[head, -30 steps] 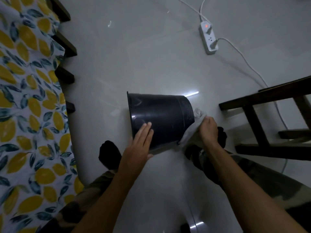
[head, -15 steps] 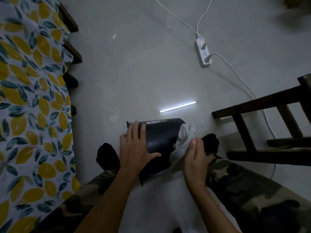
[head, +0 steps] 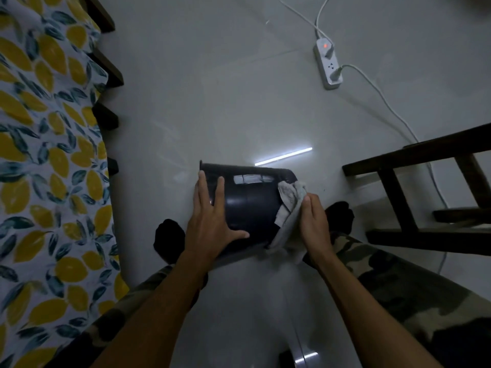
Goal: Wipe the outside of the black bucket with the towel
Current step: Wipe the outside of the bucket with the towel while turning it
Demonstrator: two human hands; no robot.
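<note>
The black bucket lies on its side on the pale floor between my feet, rim to the left, base to the right. My left hand rests flat on its wall near the rim, fingers spread, steadying it. My right hand presses a crumpled grey-white towel against the bucket's right end, by the base. The towel drapes down to the floor under my palm. The bucket's underside is hidden.
A bed with a lemon-print sheet and dark wooden slats runs along the left. A dark wooden chair frame stands at the right. A white power strip with cables lies on the floor beyond. My camouflage-trousered legs flank the bucket.
My left hand slid from the bucket's lower wall up to its rim side. My right hand with the towel moved onto the base end. The view tilted nearer the bucket.
</note>
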